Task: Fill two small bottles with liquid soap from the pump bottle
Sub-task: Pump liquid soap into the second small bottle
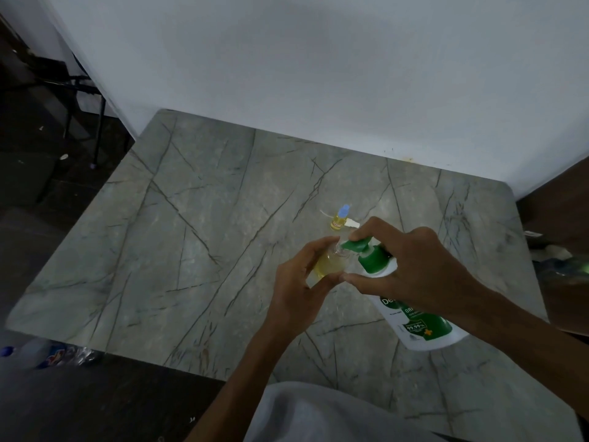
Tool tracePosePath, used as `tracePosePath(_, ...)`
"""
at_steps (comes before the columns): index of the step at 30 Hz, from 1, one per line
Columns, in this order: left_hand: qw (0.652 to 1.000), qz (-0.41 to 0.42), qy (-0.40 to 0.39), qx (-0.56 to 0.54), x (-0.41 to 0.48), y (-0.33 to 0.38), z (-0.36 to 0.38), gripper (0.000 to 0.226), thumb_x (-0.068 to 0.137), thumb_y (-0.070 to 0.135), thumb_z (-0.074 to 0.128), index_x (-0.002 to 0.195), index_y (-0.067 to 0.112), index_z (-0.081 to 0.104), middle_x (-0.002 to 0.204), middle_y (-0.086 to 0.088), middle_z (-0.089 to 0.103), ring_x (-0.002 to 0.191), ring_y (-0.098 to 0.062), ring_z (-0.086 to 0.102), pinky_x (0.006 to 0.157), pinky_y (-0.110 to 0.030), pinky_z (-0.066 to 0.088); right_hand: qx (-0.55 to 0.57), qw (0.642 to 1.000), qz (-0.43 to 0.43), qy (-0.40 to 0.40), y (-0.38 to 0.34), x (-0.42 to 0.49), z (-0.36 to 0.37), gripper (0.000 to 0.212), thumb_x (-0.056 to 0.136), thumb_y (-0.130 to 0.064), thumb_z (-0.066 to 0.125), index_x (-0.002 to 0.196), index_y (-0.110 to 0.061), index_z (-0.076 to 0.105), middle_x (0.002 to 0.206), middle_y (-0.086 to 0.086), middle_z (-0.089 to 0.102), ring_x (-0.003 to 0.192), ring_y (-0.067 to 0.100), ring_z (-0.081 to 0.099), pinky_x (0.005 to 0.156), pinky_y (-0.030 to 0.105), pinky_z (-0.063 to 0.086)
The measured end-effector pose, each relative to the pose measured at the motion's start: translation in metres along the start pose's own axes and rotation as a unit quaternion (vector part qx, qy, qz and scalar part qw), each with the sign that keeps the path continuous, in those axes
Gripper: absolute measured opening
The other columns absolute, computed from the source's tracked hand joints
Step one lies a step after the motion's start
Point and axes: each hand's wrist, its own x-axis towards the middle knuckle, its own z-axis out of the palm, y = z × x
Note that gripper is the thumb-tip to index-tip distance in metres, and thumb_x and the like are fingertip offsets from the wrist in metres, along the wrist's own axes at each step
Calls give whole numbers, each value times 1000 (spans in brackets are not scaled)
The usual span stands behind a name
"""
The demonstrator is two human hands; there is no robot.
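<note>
Head view: looks down on a grey veined table (191, 250) set against a white wall.
Left hand (299, 282): comes in from the bottom centre. Its fingers are curled round the bottle (330, 264), with the thumb on the near side.
Right hand (411, 266): comes in from the lower right and arches over the pump bottle (420, 327). The forefinger bends over the top of the green pump head (358, 244). The thumb stretches low to the left, and its tip meets the left thumb.
Bottle: small and clear, open at the top, with yellow soap in its lower part. It sits right of the table's centre, with its mouth at the tip of the pump spout.
Pump bottle: white with a green label and green collar, just right of the bottle. Its base points toward the near right.
Capped bottle (338, 222): upright just beyond the hands and apart from them. It is yellow inside with a blue cap.
White piece (353, 223): lies just right of the capped bottle and is too small to identify.
Hidden: the right hand's other fingers are behind the pump. I cannot tell whether the bottle rests on the table. The label text is partly covered by the wrist.
Edges: a blurred plastic bottle (47, 354) lies at the lower left. A pale grey cloth (318, 416) is cut off at the bottom.
</note>
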Motion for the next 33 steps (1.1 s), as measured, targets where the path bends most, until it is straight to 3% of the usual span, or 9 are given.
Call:
tracePosePath(5,999,-19,7,-41,2,1,-1,53,81,39,72,129,23,56,120,5,69,108,-14,68,91,-39,58,-17,1000,-12,-18,0,1,0,58,74,-60,66,120,-32,44,70,-31,47,53,-9,56,56,-2,40)
tracePosePath(10,999,-17,10,-46,2,2,-3,54,80,37,72,130,20,57,121,3,69,109,-15,68,91,-38,58,-2,1000,-16,-4,2,0,1,56,73,-59,66,118,-30,49,74,-27,54,57,-12,58,56,-2,41)
tracePosePath(14,1000,4,0,-30,3,4,-1,54,83,33,72,132,16,56,122,1,69,109,-13,67,90,-37,58,-10,999,-31,27,6,-3,4,51,74,-59,68,111,-26,53,82,-8,71,57,2,64,63,7,50)
tracePosePath(21,998,-14,17,-61,4,7,-3,50,82,24,77,128,22,57,120,9,69,110,-13,67,93,-32,56,-35,999,-28,2,3,2,-1,61,74,-59,67,124,-29,47,77,-21,56,52,-14,53,59,-2,40)
tracePosePath(24,998,-16,19,-58,4,7,-5,51,82,13,79,127,22,57,120,7,69,111,-13,67,94,-35,56,-31,999,-31,1,3,1,-1,62,74,-58,67,125,-29,48,80,-14,66,55,-7,59,61,-2,43)
tracePosePath(28,999,0,6,-47,3,4,-3,53,82,22,76,131,13,58,122,3,68,110,-14,67,92,-41,58,-20,998,-43,37,4,-3,1,53,72,-55,71,113,-27,52,85,-6,72,58,3,65,61,10,52)
tracePosePath(31,1000,3,4,-29,2,5,-1,55,83,30,73,132,12,57,121,2,69,108,-14,68,88,-41,59,-22,998,-38,35,3,-2,0,51,72,-57,69,110,-28,51,82,-8,71,56,2,63,61,6,50)
tracePosePath(33,1000,1,8,-29,2,4,-1,53,82,23,76,130,14,57,120,3,69,108,-12,68,89,-39,59,-31,999,-32,16,4,-1,0,54,73,-60,66,114,-30,47,82,-8,70,54,2,62,62,4,49)
